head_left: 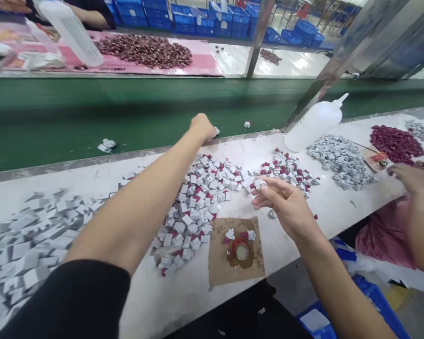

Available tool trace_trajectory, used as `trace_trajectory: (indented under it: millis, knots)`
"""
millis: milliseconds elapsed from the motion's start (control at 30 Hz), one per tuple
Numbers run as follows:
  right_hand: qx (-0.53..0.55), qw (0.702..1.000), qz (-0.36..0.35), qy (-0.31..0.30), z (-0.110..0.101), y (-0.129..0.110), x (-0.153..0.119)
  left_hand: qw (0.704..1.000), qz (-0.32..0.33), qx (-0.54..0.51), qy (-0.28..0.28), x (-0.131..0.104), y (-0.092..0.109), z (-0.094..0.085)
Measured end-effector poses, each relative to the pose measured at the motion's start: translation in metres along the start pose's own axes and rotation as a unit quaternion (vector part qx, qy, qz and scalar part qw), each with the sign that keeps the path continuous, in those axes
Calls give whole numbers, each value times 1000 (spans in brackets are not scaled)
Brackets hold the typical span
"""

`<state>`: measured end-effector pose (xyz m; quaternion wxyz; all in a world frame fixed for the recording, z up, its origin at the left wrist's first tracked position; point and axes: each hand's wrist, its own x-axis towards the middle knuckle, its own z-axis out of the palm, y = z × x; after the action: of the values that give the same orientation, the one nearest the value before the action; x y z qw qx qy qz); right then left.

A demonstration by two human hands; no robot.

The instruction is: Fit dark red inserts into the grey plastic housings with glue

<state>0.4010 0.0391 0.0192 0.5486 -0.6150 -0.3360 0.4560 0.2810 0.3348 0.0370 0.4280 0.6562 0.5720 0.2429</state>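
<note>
My left hand point(202, 127) reaches out over the near edge of the green belt point(155, 106), fingers closed, with a bit of a small white part point(216, 131) showing beside them. Pinched in my right hand point(282, 202) is a small pale grey plastic piece point(260, 184), above the white table point(289, 240). Below that hand lies a brown cardboard square point(221, 268) with a small round red-rimmed dish point(240, 250), wet stains and a few grey and dark red pieces. Between my arms spreads a pile of joined grey and dark red pieces point(194, 202).
Larger grey pieces point(31, 245) cover the table at left. A white squeeze bottle point(314, 125) leans near the metal post. Grey parts point(341, 160) and dark red parts point(395, 143) are heaped at right, near another person's hands point(415, 179). White parts point(106, 145) sit on the belt.
</note>
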Motion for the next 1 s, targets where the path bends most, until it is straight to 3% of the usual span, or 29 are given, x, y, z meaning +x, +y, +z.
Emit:
trace_trajectory:
  millis: [133, 233, 300, 367, 433, 533, 633, 767, 867, 1000]
  knots:
    - [-37, 998, -55, 18, 0, 5, -29, 995, 19, 88, 42, -58, -10, -59]
    - [-118, 988, -90, 52, -12, 13, -60, 985, 60, 151, 52, -135, -43, -109]
    - [-175, 978, -80, 79, -27, 25, -82, 980, 50, 171, 94, -195, -75, -133]
    - [-237, 965, -69, 84, -41, 40, -102, 966, 38, 194, 165, -253, -109, -143]
    - [-305, 947, -72, 69, -54, 53, -116, 956, 24, 215, 197, -299, -141, -141]
    - [-389, 916, -92, 39, -69, 65, -127, 941, 25, 269, 202, -342, -171, -127]
    - [-441, 888, -125, 21, -88, 72, -127, 916, 30, 333, 224, -359, -181, -115]
    - [-486, 858, -163, -9, -117, 81, -121, 886, -8, 381, 264, -352, -188, -115]
    - [-467, 872, -149, -18, -124, 83, -119, 888, -22, 379, 260, -336, -195, -124]
    - [-382, 919, -96, 14, -96, 69, -125, 900, -13, 356, 251, -329, -195, -131]
